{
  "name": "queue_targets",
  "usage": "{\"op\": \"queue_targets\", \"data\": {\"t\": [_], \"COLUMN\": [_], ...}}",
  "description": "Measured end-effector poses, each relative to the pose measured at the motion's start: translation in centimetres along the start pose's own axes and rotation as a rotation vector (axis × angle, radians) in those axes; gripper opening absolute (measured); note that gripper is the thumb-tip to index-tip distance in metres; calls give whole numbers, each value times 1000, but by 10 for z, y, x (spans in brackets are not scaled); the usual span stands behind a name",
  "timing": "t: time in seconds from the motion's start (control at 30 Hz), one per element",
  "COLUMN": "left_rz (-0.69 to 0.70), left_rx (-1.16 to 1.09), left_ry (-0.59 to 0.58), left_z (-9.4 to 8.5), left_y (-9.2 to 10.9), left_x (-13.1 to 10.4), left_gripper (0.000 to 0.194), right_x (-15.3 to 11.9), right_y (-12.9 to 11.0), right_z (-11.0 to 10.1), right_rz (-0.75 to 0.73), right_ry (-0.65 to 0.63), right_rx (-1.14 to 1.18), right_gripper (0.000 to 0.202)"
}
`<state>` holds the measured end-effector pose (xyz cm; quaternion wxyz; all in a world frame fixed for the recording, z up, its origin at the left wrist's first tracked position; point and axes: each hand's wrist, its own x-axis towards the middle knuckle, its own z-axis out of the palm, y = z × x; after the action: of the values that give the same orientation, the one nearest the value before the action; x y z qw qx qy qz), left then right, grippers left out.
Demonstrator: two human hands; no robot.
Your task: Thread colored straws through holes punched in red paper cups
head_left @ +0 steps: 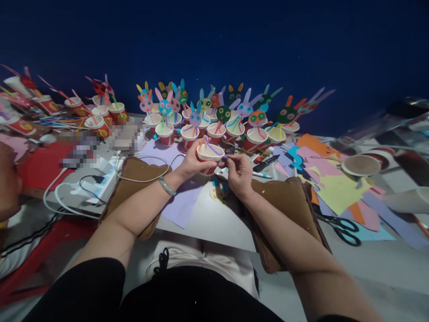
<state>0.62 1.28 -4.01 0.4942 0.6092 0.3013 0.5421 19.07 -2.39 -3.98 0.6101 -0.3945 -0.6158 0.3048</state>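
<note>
My left hand (191, 162) is wrapped round the left side of a red and white paper cup (210, 153) held above the table. Orange and purple strips rise from inside its rim. At the cup's right side my right hand (238, 172) is closed in a pinch, with a small purple piece (225, 157) at its fingertips. Just below the hands lies a small yellow paper face (217, 194), next to a white pen (262, 175).
Behind stand several cups with paper rabbit heads (195, 117). Brown cushions (142, 172) lie under both forearms. Black-handled scissors (346, 230) and coloured paper scraps (335, 192) are on the right. A power strip (106, 179) with cables and another person's hand (8, 183) are at left.
</note>
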Motion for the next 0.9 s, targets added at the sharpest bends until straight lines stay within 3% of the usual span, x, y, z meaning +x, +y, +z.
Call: {"op": "queue_targets", "data": {"t": [0.27,0.53,0.9], "left_rz": [-21,109,135], "left_rx": [-40,159,181], "left_ry": [-19,-56,-35], "left_z": [-4,0,-2], "left_y": [-3,-7,-11], "left_x": [2,2,2], "left_gripper": [94,99,93], "right_x": [0,3,3], "right_y": [1,7,2], "right_z": [2,-2,0], "right_rz": [16,58,68], "right_ry": [-19,-3,-22], "right_rx": [98,43,-9], "right_gripper": [37,30,43]}}
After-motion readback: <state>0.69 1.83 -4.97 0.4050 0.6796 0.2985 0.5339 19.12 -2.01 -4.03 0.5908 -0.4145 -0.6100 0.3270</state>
